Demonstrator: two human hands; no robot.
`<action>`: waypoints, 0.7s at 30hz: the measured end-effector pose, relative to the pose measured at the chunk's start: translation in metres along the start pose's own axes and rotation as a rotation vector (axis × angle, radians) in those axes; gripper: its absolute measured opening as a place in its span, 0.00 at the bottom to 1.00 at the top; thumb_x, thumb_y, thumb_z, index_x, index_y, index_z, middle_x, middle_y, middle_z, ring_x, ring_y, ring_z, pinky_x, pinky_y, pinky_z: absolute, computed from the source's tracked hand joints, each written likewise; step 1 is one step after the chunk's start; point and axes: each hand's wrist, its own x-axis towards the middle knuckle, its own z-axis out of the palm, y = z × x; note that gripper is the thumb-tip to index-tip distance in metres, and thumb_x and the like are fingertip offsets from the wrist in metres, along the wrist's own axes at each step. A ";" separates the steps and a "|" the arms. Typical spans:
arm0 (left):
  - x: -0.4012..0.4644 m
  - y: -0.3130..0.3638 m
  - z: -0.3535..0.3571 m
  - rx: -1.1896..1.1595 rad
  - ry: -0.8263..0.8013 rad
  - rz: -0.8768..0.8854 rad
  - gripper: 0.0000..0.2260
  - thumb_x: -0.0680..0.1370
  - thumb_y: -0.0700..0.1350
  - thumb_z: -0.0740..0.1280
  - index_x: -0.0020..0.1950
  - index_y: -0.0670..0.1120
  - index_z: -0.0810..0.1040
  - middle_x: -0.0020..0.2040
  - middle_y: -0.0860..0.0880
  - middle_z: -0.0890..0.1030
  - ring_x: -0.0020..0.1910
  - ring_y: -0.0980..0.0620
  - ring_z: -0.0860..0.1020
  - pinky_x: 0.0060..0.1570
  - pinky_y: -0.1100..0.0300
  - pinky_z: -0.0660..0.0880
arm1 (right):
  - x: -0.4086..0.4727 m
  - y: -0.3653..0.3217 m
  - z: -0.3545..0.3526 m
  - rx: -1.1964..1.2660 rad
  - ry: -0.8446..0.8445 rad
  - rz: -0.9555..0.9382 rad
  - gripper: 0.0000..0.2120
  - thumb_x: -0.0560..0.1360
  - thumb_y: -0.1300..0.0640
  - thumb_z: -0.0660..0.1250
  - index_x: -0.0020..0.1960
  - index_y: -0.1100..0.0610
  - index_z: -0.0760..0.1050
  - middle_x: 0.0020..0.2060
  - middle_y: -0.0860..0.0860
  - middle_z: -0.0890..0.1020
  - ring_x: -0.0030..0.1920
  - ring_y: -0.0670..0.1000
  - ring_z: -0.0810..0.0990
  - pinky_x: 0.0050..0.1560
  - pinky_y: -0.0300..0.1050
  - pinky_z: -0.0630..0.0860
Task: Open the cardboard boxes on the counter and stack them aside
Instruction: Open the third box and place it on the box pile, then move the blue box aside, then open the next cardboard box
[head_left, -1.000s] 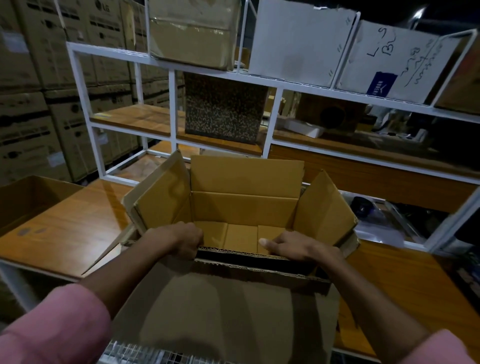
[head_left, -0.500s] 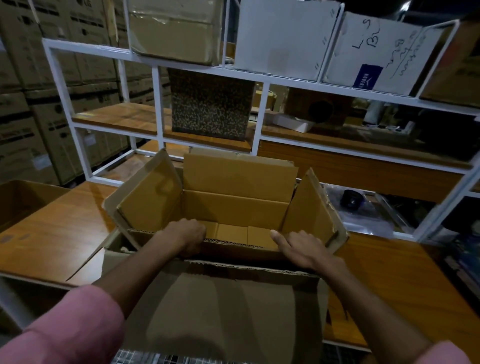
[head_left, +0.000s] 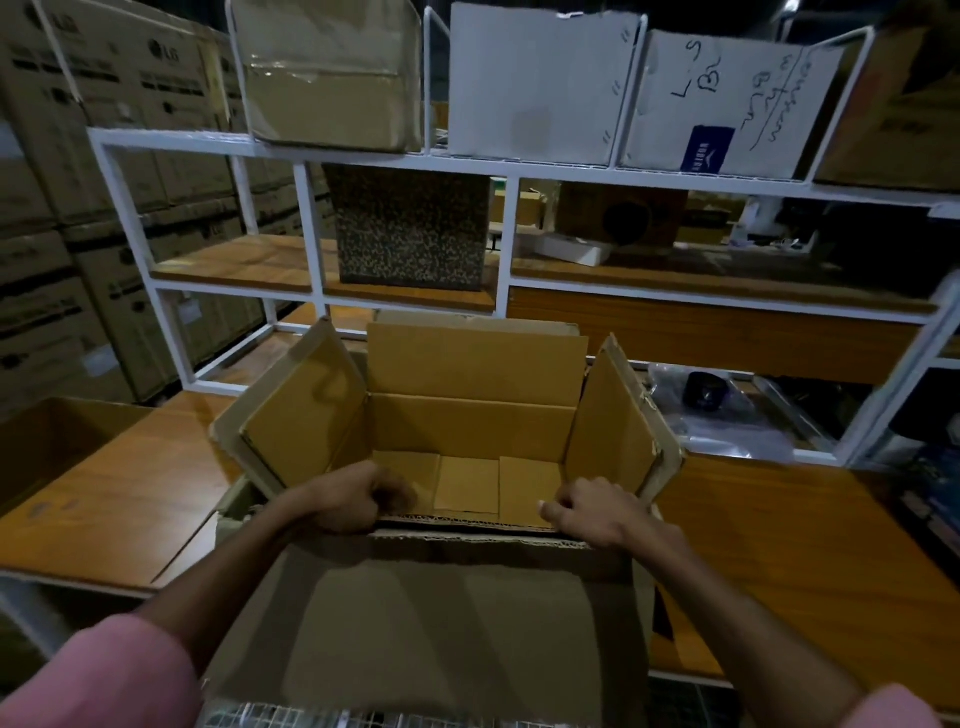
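Two hands: both at the box's near rim.
Left hand (head_left: 358, 499): fingers curled over the near edge, gripping it.
Right hand (head_left: 597, 512): likewise gripping that edge.
Cardboard box (head_left: 472, 426): open on the bench (head_left: 779, 545), flaps splayed.

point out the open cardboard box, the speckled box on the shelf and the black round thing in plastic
open cardboard box (head_left: 470, 426): head view, inner back wall.
speckled box (head_left: 410, 228): head view, front face.
black round thing (head_left: 704, 389): head view, its side.

Dim, soft focus, wide-angle edge warp
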 end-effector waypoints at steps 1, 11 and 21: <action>-0.002 0.000 0.001 -0.098 0.004 -0.020 0.17 0.78 0.32 0.65 0.61 0.50 0.81 0.58 0.55 0.83 0.59 0.58 0.79 0.60 0.64 0.75 | 0.000 0.001 0.001 0.022 -0.015 0.002 0.22 0.81 0.36 0.54 0.46 0.50 0.77 0.41 0.49 0.81 0.42 0.48 0.80 0.49 0.49 0.79; 0.030 0.069 0.064 0.205 0.507 0.205 0.21 0.81 0.42 0.61 0.74 0.50 0.71 0.76 0.48 0.69 0.76 0.49 0.64 0.75 0.50 0.63 | -0.032 -0.001 -0.003 0.229 0.524 -0.132 0.10 0.82 0.49 0.62 0.55 0.52 0.78 0.49 0.45 0.81 0.49 0.43 0.77 0.54 0.45 0.77; 0.093 0.222 0.127 0.433 0.684 0.647 0.24 0.80 0.52 0.57 0.76 0.47 0.66 0.79 0.42 0.61 0.80 0.39 0.50 0.76 0.37 0.55 | -0.101 0.093 -0.051 0.221 0.954 -0.038 0.10 0.80 0.52 0.64 0.56 0.55 0.79 0.52 0.51 0.83 0.54 0.50 0.78 0.55 0.49 0.75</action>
